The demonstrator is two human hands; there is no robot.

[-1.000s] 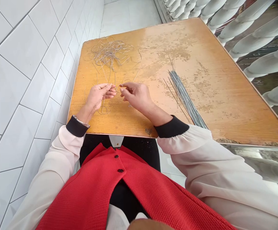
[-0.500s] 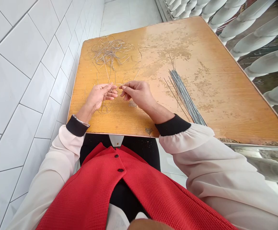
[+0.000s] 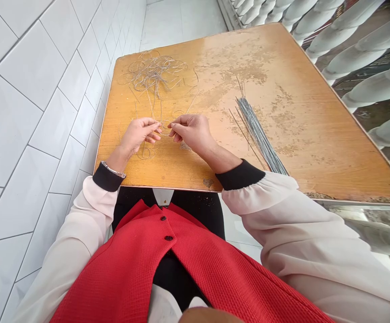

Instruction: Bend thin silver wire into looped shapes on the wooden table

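Note:
Above the near left part of the table, my left hand point(image 3: 141, 133) pinches a thin wire point(image 3: 165, 134) between thumb and forefinger, its other fingers loosely curled. My right hand point(image 3: 193, 131) faces it with thumb and forefinger pressed together on the same wire, which spans the small gap in a curve. The wire's full course is hard to follow against the wood. Just below my left hand, a loop of wire point(image 3: 146, 154) shows over the tabletop. Several loose wire strands lie beyond my fingers.
A tangled heap of curled wire point(image 3: 154, 72) lies at the table's far left. To the right rests a bundle of straight grey wires point(image 3: 260, 134), with a few strays beside it. The worn wooden table point(image 3: 332, 134) stands between a tiled wall point(image 3: 30, 103) and white balusters point(image 3: 353, 67).
My left hand has shifted slightly left, so the gap between the two hands is a little wider. My right hand stays nearly in place, and both keep their pinch.

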